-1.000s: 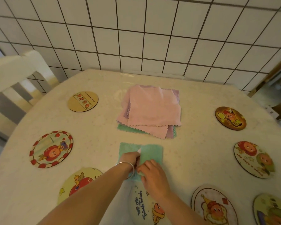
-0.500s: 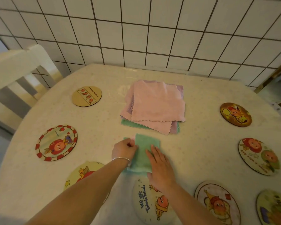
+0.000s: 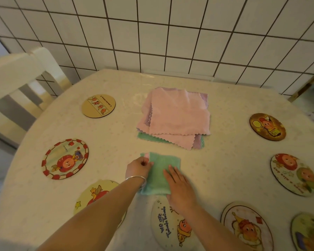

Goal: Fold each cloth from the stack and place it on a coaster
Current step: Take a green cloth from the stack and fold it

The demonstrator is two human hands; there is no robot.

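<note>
A green cloth (image 3: 159, 171), folded into a narrow strip, lies on the table in front of me. My left hand (image 3: 139, 168) pinches its left edge, fingers curled. My right hand (image 3: 179, 185) lies flat on the cloth's right side, fingers spread, pressing it down. Behind it sits the stack of cloths (image 3: 176, 116), pink on top, with purple and green layers showing underneath. Round picture coasters ring the table; the nearest, lettered "we are" (image 3: 163, 225), lies just below the green cloth, partly under my right wrist.
Other coasters lie at left (image 3: 65, 159), far left (image 3: 98, 105), lower left (image 3: 93, 196), right (image 3: 267, 127), (image 3: 294, 173) and lower right (image 3: 246, 227). A white chair (image 3: 16, 77) stands beyond the table's left edge. A tiled wall backs the table.
The green cloth went from a wide rectangle to a narrower folded strip. My right hand moved from pinching the cloth to lying flat on it; my left hand shifted to its left edge.
</note>
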